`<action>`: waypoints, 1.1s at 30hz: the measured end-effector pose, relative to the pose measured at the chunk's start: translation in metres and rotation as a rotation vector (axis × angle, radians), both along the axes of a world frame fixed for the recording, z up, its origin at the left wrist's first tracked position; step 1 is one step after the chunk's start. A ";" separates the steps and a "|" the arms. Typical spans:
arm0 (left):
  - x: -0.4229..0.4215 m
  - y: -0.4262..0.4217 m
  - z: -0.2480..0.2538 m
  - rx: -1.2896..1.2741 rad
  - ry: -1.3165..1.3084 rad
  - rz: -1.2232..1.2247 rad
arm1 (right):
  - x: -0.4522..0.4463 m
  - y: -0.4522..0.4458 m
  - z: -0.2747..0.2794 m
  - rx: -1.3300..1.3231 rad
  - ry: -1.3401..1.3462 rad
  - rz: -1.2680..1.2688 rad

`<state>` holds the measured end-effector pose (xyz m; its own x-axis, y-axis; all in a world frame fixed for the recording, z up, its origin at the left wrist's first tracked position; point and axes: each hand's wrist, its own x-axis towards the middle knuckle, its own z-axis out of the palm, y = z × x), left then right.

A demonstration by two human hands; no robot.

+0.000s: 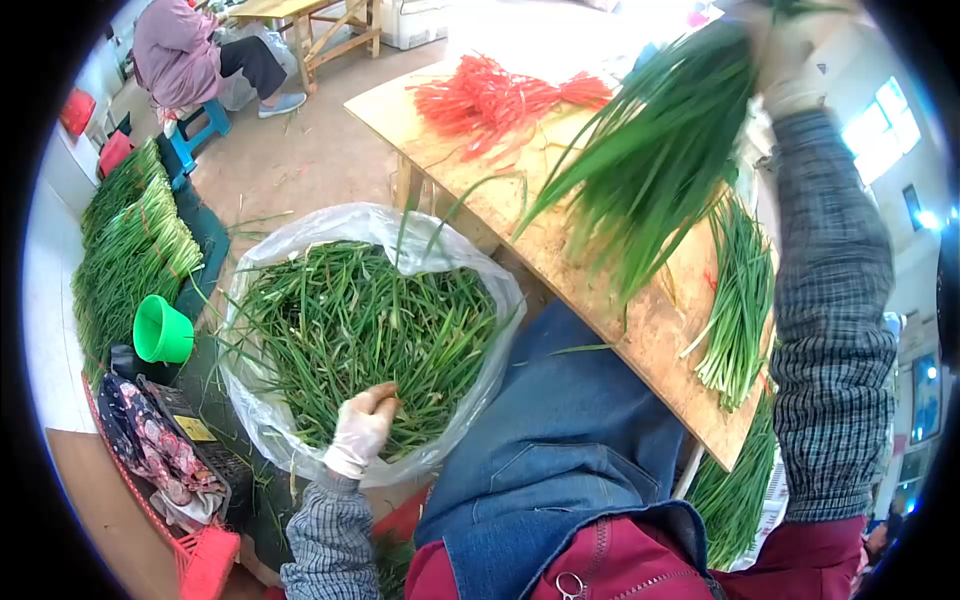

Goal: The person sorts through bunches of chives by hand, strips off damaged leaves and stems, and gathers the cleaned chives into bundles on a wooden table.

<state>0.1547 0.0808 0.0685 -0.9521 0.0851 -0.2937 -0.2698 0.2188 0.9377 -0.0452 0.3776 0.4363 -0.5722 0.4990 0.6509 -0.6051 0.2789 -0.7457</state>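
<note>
My right hand (783,65), in a pale glove and blurred, is raised at the upper right and gripped around a large bunch of garlic chives (665,140). The long green leaves hang down over the wooden table. My left hand (368,425), in a white glove with bare fingertips, is over the near edge of a clear plastic bag (508,290). Its fingers are curled together, and whatever they may pinch is too small to make out. Loose chive leaves (360,330) fill the bag. A smaller chive bunch (738,310) lies along the table's right side.
Red tie strips (495,95) lie on the wooden table (640,325). Stacked chive bundles (135,240) and a green cup (163,330) are at left. A floral cloth (150,440) is in a basket. Another person (180,50) sits on a blue stool (200,135).
</note>
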 end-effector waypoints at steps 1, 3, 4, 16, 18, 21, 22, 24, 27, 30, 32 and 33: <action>-0.002 0.004 0.002 -0.020 0.031 -0.022 | -0.001 -0.008 -0.002 0.026 0.039 -0.050; 0.000 0.002 0.008 0.075 -0.019 -0.042 | -0.016 0.000 0.007 0.199 -0.030 0.057; 0.004 -0.003 0.006 0.126 -0.024 -0.001 | -0.029 0.017 0.019 0.342 -0.144 0.213; 0.004 -0.068 0.044 0.400 0.159 0.365 | 0.023 -0.110 -0.006 0.356 -0.238 0.774; 0.013 -0.084 0.016 0.506 0.191 0.482 | 0.011 -0.102 -0.041 0.351 -0.365 0.752; 0.026 -0.089 0.019 0.131 0.214 0.418 | -0.011 -0.063 -0.106 0.610 -0.554 0.322; 0.031 -0.093 0.010 0.270 0.061 0.473 | -0.007 -0.057 -0.110 0.558 -0.572 0.244; 0.039 -0.094 -0.010 0.234 -0.007 0.541 | 0.003 -0.057 -0.118 0.317 -0.551 0.320; 0.031 -0.082 -0.005 0.178 -0.057 0.504 | 0.013 -0.071 -0.118 0.344 -0.564 0.232; 0.005 -0.055 0.025 0.137 0.010 0.388 | 0.011 -0.071 -0.109 0.224 -0.623 0.436; -0.013 -0.039 0.026 0.219 0.089 0.348 | -0.001 -0.057 -0.110 0.118 -0.555 0.632; -0.021 -0.032 0.020 0.290 0.138 0.342 | 0.000 -0.054 -0.104 0.093 -0.586 0.715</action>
<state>0.1335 0.0484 0.0884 -0.9682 -0.1805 -0.1729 -0.1493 -0.1375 0.9792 -0.0449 0.3240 0.3319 -0.9739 -0.1383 0.1802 -0.1897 0.0587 -0.9801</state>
